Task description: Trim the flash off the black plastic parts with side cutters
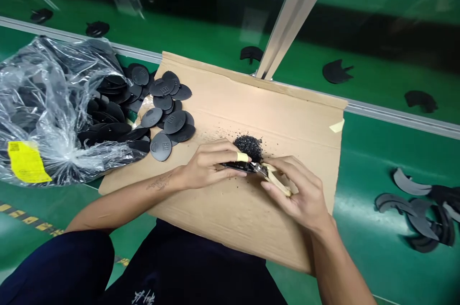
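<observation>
My left hand [210, 163] pinches a flat black rubber piece [237, 166] edge-on over a sheet of cardboard [251, 99]; a yellow tape band wraps one fingertip. My right hand [300, 192] is closed round a small cutting tool [275, 178] with tape-wrapped handles, its metal tip touching the end of the black piece. Just behind both hands lies a small heap of black trimmings [248, 146].
Several black oval pieces [167, 118] spill from a clear plastic bag [46, 108] with a yellow label at the left. Curved black offcuts [420, 209] lie on the green surface at the right. An aluminium rail [395, 116] and slanted post [293, 13] stand behind the cardboard.
</observation>
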